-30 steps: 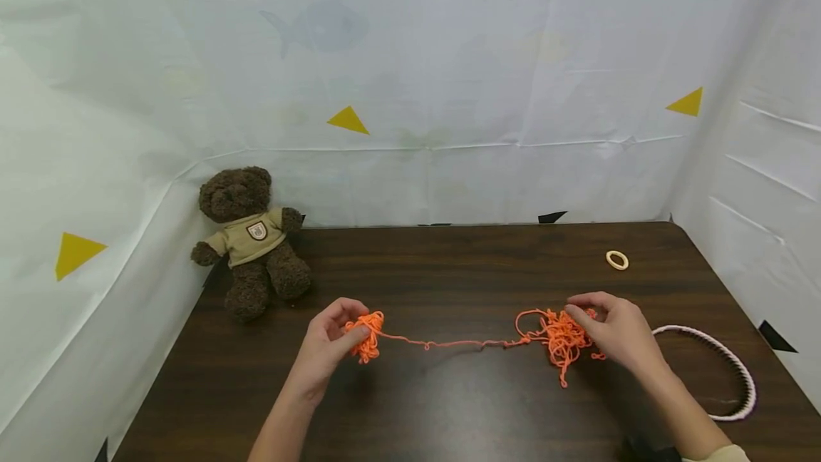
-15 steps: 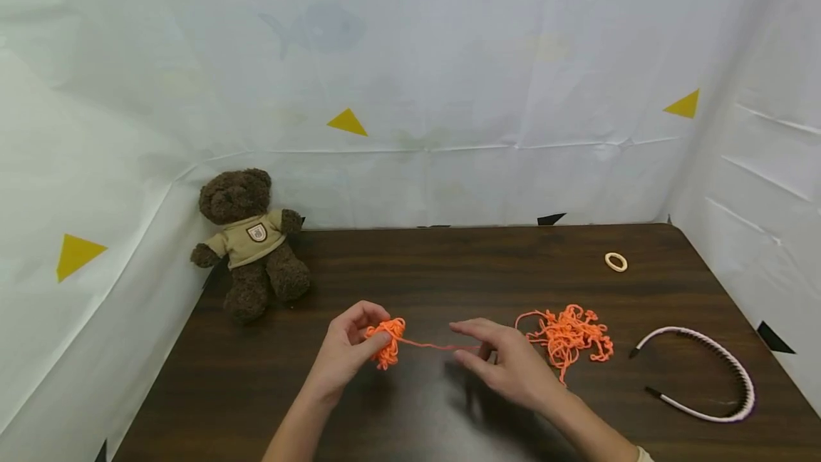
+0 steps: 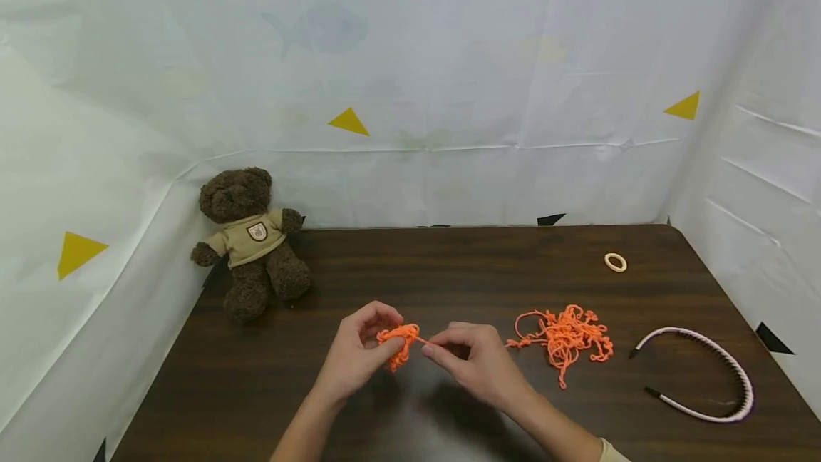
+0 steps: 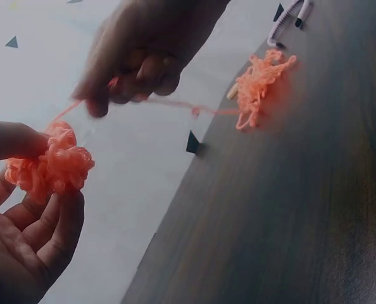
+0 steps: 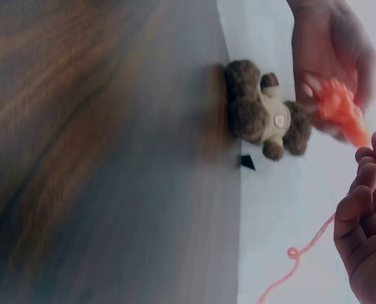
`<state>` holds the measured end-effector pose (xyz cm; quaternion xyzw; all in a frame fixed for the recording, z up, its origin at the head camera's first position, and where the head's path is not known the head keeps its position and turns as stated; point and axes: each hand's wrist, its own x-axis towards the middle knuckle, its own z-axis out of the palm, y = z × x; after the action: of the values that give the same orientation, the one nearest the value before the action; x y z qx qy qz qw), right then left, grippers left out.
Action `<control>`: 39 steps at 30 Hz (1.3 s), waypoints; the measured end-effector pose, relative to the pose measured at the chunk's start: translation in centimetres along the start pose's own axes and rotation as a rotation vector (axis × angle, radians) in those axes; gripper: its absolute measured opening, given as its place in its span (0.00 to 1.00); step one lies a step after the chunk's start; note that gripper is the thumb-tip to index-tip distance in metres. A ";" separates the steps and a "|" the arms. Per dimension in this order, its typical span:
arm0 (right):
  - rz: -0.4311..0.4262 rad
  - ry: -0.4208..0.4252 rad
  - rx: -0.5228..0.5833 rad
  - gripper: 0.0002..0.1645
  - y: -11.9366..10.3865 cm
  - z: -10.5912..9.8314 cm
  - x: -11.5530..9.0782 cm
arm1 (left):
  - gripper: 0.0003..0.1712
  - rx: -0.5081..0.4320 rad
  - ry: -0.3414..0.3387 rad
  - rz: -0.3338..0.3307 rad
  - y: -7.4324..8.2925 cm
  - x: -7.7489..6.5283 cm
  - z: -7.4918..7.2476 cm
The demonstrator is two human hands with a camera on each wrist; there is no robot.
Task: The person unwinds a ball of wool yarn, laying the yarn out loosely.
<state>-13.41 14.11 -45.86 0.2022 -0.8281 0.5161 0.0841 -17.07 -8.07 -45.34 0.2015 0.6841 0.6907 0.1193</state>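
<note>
Between the thumb and fingers of my left hand [image 3: 359, 355] is a small wound bundle of orange cord [image 4: 52, 161], held above the table. My right hand [image 3: 481, 366] is close by on its right and pinches the strand [image 3: 423, 341] that comes off the bundle. From the right hand the strand runs on, past a small knot, to a loose orange tangle [image 3: 571, 337] lying on the table to the right. In the right wrist view, a curl shows in the trailing strand [image 5: 294, 253] below the fingers.
A brown teddy bear [image 3: 253, 241] in a tan shirt sits at the table's back left. At the right lie a white headband [image 3: 737, 369] with dark tips and a small cream ring [image 3: 616, 262]. White sheeting [image 3: 449, 184] hangs behind the dark wooden table [image 3: 410, 262].
My right hand has left the tangle and moved left along the strand to near the bundle, pinching the strand there. My left hand has shifted slightly right with the bundle.
</note>
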 end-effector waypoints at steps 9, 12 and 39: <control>-0.011 0.147 -0.039 0.08 -1.3 -3.9 0.1 | 0.13 0.003 0.072 -0.029 -0.2 -0.1 -1.9; -0.009 0.169 -0.020 0.07 -0.6 -5.4 0.0 | 0.15 -0.029 0.116 -0.052 -0.3 -0.1 -2.6; 0.255 0.518 -0.358 0.09 5.6 -19.3 -5.1 | 0.13 -0.148 0.341 -0.068 -0.5 -0.9 -6.7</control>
<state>-12.49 34.72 -43.49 -0.0588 -0.8752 0.4031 0.2609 -19.29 -14.41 -45.77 0.0492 0.6481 0.7589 0.0393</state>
